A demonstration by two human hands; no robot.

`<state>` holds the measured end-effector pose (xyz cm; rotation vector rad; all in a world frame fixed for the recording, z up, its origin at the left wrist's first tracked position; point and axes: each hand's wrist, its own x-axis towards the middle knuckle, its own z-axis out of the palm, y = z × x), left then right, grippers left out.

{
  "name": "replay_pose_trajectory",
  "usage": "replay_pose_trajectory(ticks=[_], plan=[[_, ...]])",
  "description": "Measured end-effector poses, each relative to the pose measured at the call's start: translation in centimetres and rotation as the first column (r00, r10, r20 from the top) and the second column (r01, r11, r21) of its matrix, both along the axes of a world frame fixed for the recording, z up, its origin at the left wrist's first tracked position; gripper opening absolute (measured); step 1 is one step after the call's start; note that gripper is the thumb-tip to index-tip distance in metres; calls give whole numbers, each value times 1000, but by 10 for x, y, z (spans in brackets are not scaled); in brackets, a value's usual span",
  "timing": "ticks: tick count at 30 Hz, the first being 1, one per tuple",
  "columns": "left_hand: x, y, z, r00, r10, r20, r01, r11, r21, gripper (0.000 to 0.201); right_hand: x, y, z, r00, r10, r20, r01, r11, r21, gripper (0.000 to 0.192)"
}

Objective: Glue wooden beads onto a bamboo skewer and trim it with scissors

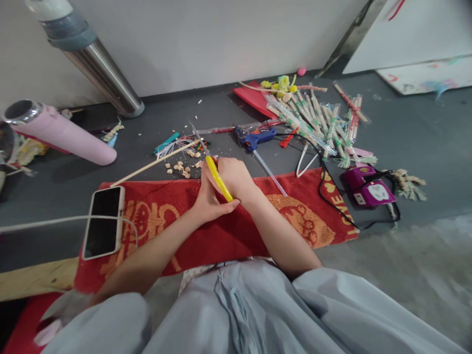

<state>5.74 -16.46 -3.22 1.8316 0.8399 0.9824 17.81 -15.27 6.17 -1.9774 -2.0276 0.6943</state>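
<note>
At the upper left of the frame a smooth pink insulated bottle [62, 132] lies on its side on the dark grey floor [424, 147], with a slanted, brushed-metal pipe [99, 73] behind it. Lower left, a smartphone [103, 221] with a glossy black screen rests face up on a red terry towel [221, 236] printed with orange figures; a white cable runs to it.

A long, thin bamboo stick [151, 164], pale and straight, slants from the phone's top edge up toward the centre, where its far end meets the scissors' blades. Small, blocky, light-tan cut pieces [180, 168] lie scattered just below that end.

At centre, the left hand [208, 199] curls closed near the yellow handle; whether it touches the stick cannot be told. The right hand [232, 178] is wrapped closed around the scissors [214, 169], which have glossy yellow plastic handles and narrow grey metal blades pointing to the upper left.

Right of centre lies a blue glue gun [258, 138] with a clear glue rod. Further right is a loose heap of wrapped chopsticks [320, 125], then a purple power strip [370, 189] with a black cord.
</note>
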Motion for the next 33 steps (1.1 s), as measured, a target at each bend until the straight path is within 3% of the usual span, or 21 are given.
replay_pose_trajectory(ticks=[10, 14, 16, 18, 19, 21, 22, 23, 26, 28, 33], plan=[[-1, 1, -3, 1000, 5, -20, -5, 1000, 10, 115, 0, -5, 3, 998, -29, -62, 28, 999, -16, 82], [-8, 9, 0, 999, -18, -49, 28, 977, 209, 117, 6, -10, 2, 995, -53, -83, 51, 998, -20, 74], [-13, 14, 8, 998, 20, -59, 4, 925, 380, 106, 9, -10, 0, 995, -86, -50, 86, 996, 9, 68], [-19, 19, 19, 989, 132, -63, -77, 839, 539, 80, 13, -9, -4, 993, -117, 13, 116, 990, 75, 64], [-22, 21, 25, 971, 228, -73, -135, 773, 620, 70, 14, -9, -6, 991, -125, 42, 120, 986, 114, 63], [-28, 26, 33, 911, 405, -71, -200, 586, 785, 51, 17, -8, -10, 990, -122, 72, 107, 976, 188, 63], [-31, 29, 35, 884, 464, -62, -220, 529, 820, 46, 18, -8, -13, 991, -115, 70, 97, 971, 219, 64], [-33, 32, 36, 867, 492, -74, -234, 535, 812, 43, 18, -8, -14, 992, -106, 62, 88, 965, 248, 65], [-38, 41, 34, 879, 467, -97, -262, 642, 721, 36, 19, -7, -19, 997, -79, 24, 68, 947, 315, 68], [-40, 46, 30, 874, 475, -107, -283, 675, 681, 30, 19, -8, -21, 998, -59, 10, 52, 938, 343, 70], [-43, 49, 31, 838, 541, -72, -364, 652, 666, 19, 18, -9, -22, 1000, 12, 23, -19, 938, 345, 72]])
